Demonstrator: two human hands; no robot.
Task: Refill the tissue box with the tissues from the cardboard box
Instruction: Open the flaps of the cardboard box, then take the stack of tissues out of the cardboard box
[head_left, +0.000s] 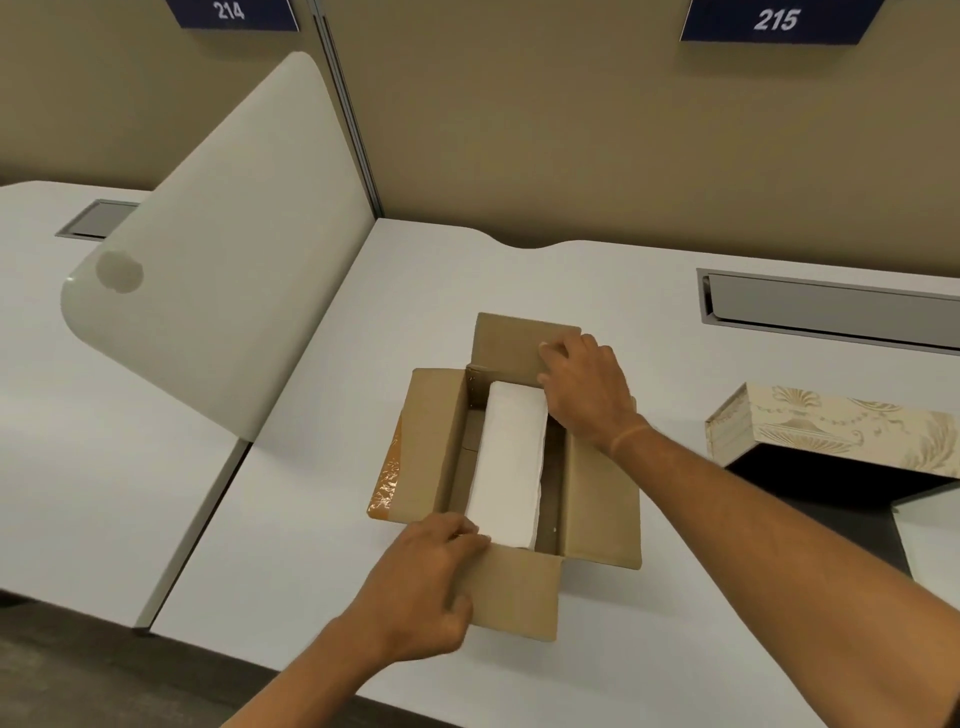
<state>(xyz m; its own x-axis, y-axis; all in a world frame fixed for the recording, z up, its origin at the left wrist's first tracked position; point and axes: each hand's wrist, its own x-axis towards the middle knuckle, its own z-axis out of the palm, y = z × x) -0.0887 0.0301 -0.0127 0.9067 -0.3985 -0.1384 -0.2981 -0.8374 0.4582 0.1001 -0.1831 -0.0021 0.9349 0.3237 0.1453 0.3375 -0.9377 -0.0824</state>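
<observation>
An open brown cardboard box (602, 499) sits on the white desk (311, 493), all its flaps folded outward. Inside lies a white stack of tissues (511, 467), running front to back. My left hand (426, 582) rests on the near flap, fingertips touching the near end of the stack. My right hand (587, 389) lies on the far flap, with its thumb side at the far end of the stack. A cream tissue box with a gold pattern (831, 428) stands tilted at the right, apart from both hands.
A white curved divider panel (228, 249) rises to the left. A grey cable tray slot (831, 306) is set in the desk at the back right. A dark gap (831, 499) opens under the tissue box. Beige partition walls carry signs 214 and 215.
</observation>
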